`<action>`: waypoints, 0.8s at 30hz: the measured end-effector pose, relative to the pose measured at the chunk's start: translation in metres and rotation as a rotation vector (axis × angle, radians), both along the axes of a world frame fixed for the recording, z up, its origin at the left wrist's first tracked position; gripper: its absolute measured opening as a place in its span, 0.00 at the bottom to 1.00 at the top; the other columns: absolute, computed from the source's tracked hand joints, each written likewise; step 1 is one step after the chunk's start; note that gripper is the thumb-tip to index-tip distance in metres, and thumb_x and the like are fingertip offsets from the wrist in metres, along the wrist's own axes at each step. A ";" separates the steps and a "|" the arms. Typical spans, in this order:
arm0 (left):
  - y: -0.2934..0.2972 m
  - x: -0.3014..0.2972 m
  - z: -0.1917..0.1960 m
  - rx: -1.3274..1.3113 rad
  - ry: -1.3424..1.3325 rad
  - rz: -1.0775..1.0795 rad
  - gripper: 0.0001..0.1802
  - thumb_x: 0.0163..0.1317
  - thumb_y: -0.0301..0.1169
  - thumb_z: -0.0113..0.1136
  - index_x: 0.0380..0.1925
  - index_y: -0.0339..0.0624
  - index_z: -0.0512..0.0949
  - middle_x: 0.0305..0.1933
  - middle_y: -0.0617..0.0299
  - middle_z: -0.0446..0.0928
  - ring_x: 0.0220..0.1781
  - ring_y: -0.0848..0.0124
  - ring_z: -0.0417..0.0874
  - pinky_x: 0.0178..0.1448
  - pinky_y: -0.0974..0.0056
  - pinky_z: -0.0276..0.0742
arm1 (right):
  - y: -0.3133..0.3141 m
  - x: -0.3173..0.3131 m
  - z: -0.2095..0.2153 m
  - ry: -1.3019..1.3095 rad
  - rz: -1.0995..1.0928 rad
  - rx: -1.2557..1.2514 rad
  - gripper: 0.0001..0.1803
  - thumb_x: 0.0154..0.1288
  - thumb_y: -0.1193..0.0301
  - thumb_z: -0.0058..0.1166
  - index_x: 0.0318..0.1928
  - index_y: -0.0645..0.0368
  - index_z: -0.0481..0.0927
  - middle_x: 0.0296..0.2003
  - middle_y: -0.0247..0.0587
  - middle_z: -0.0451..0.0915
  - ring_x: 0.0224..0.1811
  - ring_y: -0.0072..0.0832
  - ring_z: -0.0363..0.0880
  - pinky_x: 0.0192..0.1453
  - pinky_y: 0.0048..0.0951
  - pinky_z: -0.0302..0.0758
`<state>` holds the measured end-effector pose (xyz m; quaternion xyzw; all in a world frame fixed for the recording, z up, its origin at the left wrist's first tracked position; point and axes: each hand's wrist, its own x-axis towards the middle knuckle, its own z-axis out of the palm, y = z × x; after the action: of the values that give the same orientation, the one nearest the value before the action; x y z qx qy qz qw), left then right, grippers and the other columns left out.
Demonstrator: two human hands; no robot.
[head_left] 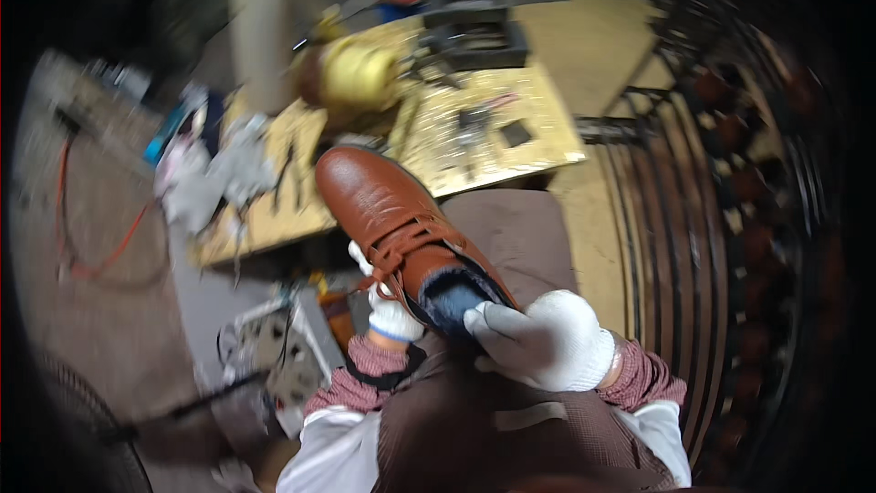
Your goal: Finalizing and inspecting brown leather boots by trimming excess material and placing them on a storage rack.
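A brown leather lace-up shoe is held in front of me, its toe pointing away and to the left. A dark, fuzzy lining shows in its opening. My left hand, in a white glove, is closed on the shoe from the left and beneath; most of its fingers are hidden by the shoe. At the heel end, my right hand, also gloved in white, pinches the collar, its fingertips at the edge of the opening. Motion smears the right hand a little.
Beyond the shoe stands a worktable with a yellow spool, a dark tray and small tools. Crumpled plastic bags lie at its left. A metal rack with brown shoes is on the right.
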<state>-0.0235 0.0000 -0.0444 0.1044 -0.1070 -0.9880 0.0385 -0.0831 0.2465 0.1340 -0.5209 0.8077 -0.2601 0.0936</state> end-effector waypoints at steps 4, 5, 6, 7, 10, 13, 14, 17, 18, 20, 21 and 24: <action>-0.066 0.050 -0.041 -0.080 -0.155 0.252 0.36 0.75 0.61 0.43 0.67 0.44 0.71 0.62 0.54 0.79 0.60 0.54 0.82 0.66 0.46 0.79 | -0.022 -0.027 -0.004 -0.054 0.122 -0.260 0.28 0.57 0.60 0.68 0.56 0.62 0.82 0.47 0.48 0.87 0.30 0.37 0.84 0.33 0.34 0.78; -0.080 0.046 -0.054 -0.093 -0.184 0.278 0.36 0.75 0.61 0.43 0.66 0.44 0.72 0.62 0.54 0.79 0.59 0.54 0.82 0.66 0.45 0.79 | -0.024 -0.030 -0.008 0.083 0.029 -0.350 0.26 0.58 0.60 0.67 0.54 0.61 0.84 0.48 0.48 0.87 0.32 0.39 0.86 0.32 0.33 0.77; -0.096 0.036 -0.067 -0.100 -0.211 0.296 0.36 0.75 0.61 0.44 0.66 0.44 0.72 0.62 0.54 0.79 0.59 0.53 0.82 0.66 0.45 0.79 | -0.028 -0.036 -0.013 0.054 -0.028 -0.329 0.26 0.60 0.60 0.66 0.54 0.63 0.84 0.50 0.50 0.86 0.37 0.42 0.87 0.35 0.33 0.78; -0.106 0.045 -0.077 -0.109 -0.234 0.299 0.35 0.75 0.61 0.44 0.66 0.44 0.72 0.62 0.54 0.79 0.59 0.53 0.82 0.66 0.45 0.79 | -0.029 -0.042 -0.014 0.068 -0.076 -0.319 0.25 0.61 0.60 0.65 0.54 0.64 0.84 0.50 0.50 0.86 0.38 0.42 0.87 0.37 0.34 0.78; -0.156 0.010 -0.114 -0.124 -0.291 0.294 0.34 0.75 0.60 0.45 0.65 0.44 0.74 0.62 0.54 0.79 0.58 0.51 0.83 0.66 0.44 0.79 | -0.031 -0.046 -0.019 0.102 -0.159 -0.249 0.25 0.64 0.59 0.64 0.53 0.65 0.84 0.49 0.51 0.86 0.41 0.42 0.87 0.40 0.34 0.79; -0.180 -0.012 -0.110 -0.144 -0.221 0.288 0.31 0.73 0.57 0.50 0.61 0.44 0.78 0.61 0.53 0.81 0.61 0.50 0.81 0.70 0.44 0.75 | -0.015 -0.031 -0.023 0.054 -0.220 -0.178 0.23 0.64 0.58 0.63 0.52 0.63 0.85 0.49 0.49 0.86 0.41 0.41 0.86 0.41 0.34 0.79; -0.193 -0.041 -0.100 -0.141 -0.192 0.285 0.31 0.73 0.57 0.50 0.62 0.44 0.77 0.62 0.53 0.80 0.61 0.51 0.81 0.71 0.44 0.75 | -0.013 -0.029 -0.030 0.025 -0.249 -0.169 0.22 0.64 0.58 0.64 0.51 0.62 0.85 0.49 0.48 0.86 0.41 0.42 0.87 0.42 0.34 0.79; -0.194 -0.080 -0.069 -0.138 -0.108 0.288 0.32 0.74 0.57 0.49 0.64 0.45 0.75 0.64 0.54 0.78 0.63 0.51 0.79 0.72 0.44 0.72 | -0.002 -0.020 -0.046 -0.018 -0.343 -0.127 0.20 0.63 0.60 0.65 0.48 0.60 0.85 0.49 0.47 0.86 0.43 0.43 0.87 0.44 0.36 0.80; -0.197 -0.096 -0.058 -0.135 -0.083 0.290 0.32 0.74 0.57 0.49 0.64 0.45 0.74 0.64 0.54 0.78 0.64 0.52 0.78 0.73 0.45 0.72 | 0.000 -0.018 -0.050 -0.016 -0.339 -0.128 0.20 0.63 0.60 0.65 0.48 0.60 0.85 0.49 0.47 0.86 0.43 0.43 0.87 0.44 0.36 0.80; -0.182 -0.107 -0.046 -0.126 -0.039 0.289 0.32 0.74 0.57 0.49 0.66 0.46 0.73 0.66 0.54 0.76 0.65 0.52 0.77 0.74 0.45 0.70 | 0.005 -0.018 -0.057 -0.004 -0.380 -0.057 0.20 0.63 0.60 0.65 0.49 0.60 0.84 0.49 0.47 0.86 0.44 0.43 0.86 0.45 0.37 0.80; -0.183 -0.119 -0.035 -0.124 -0.021 0.298 0.32 0.74 0.57 0.49 0.66 0.46 0.72 0.66 0.54 0.76 0.66 0.52 0.77 0.74 0.45 0.70 | 0.005 -0.020 -0.057 -0.008 -0.369 -0.057 0.20 0.63 0.60 0.65 0.49 0.60 0.84 0.49 0.47 0.86 0.44 0.43 0.86 0.45 0.37 0.80; -0.171 -0.090 -0.015 -0.108 0.023 0.298 0.33 0.74 0.56 0.48 0.69 0.46 0.70 0.68 0.54 0.74 0.68 0.53 0.75 0.75 0.46 0.67 | 0.002 -0.026 -0.058 -0.011 -0.354 -0.042 0.20 0.63 0.60 0.65 0.50 0.60 0.84 0.50 0.46 0.86 0.46 0.43 0.86 0.45 0.38 0.79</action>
<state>-0.1140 -0.1709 -0.0597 0.1055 -0.1430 -0.9653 0.1915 -0.1087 0.2486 0.0760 -0.3709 0.8806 -0.2921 0.0397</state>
